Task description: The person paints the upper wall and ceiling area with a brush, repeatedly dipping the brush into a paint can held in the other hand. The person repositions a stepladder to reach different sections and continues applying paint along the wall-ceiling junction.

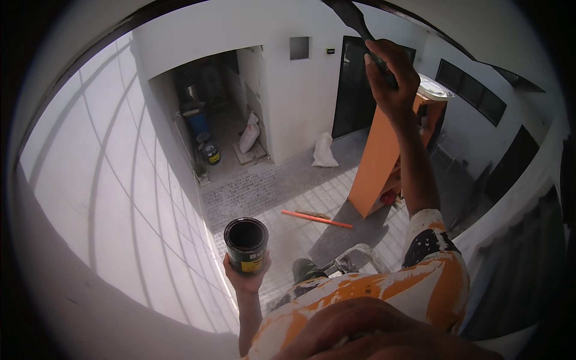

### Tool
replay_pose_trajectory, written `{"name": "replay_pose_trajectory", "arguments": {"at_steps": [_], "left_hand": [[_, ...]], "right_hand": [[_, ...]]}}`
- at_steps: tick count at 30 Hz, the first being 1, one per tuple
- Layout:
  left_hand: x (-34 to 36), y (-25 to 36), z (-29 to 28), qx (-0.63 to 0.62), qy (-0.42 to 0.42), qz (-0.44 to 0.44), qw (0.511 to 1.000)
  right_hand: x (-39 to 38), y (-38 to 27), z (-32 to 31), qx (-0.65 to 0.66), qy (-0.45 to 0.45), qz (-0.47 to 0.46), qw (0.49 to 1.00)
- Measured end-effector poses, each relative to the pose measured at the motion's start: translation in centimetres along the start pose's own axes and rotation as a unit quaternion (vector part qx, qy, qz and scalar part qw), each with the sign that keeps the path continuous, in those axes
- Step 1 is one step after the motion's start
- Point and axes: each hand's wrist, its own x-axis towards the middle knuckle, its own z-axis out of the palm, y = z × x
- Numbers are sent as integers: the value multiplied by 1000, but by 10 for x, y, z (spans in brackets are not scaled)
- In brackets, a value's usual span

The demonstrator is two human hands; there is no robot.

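Observation:
My left hand [245, 281] is wrapped round a black paint can [240, 255] with a yellow patch on its label, held upright at the lower middle. The can has no lid, and its inside looks dark. High at the upper right, my right hand [395, 81] grips the handle of a dark paintbrush [354, 21]. The brush points up and left, its bristle end close to a dark edge strip [141, 19] curving along the top. Whether the bristles touch that strip I cannot tell, as the tip is cut off by the picture's rim.
Below me stands part of a stepladder [363, 259]. A tall orange shelf unit [379, 159] rises on the right, and an orange bar [317, 219] lies on the paved floor. Farther off are a white sack [324, 150], a bucket [212, 154] and a white wall [114, 162] at left.

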Motion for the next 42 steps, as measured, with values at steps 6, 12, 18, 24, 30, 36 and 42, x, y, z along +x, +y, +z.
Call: {"name": "replay_pose_trajectory", "arguments": {"at_steps": [6,12,18,24,30,36,42], "left_hand": [[3,5,-6,-16,-15,-21,1000],[3,6,-15,25,4,25,999],[-7,21,-15,191,15,58,980],[-37,9,21,262,67,141,952],[-52,11,27,133,89,117,980],[-46,14,15,52,63,60,995],[-33,19,-3,58,17,5,998]], "right_hand": [[-9,14,-8,8,8,27,1000],[-30,10,-28,-7,58,31,998],[-46,-12,4,508,118,414,746],[-7,-18,92,637,181,412,626],[7,1,102,659,176,399,614],[6,20,96,655,270,352,611],[-7,34,81,630,320,365,607]]}}
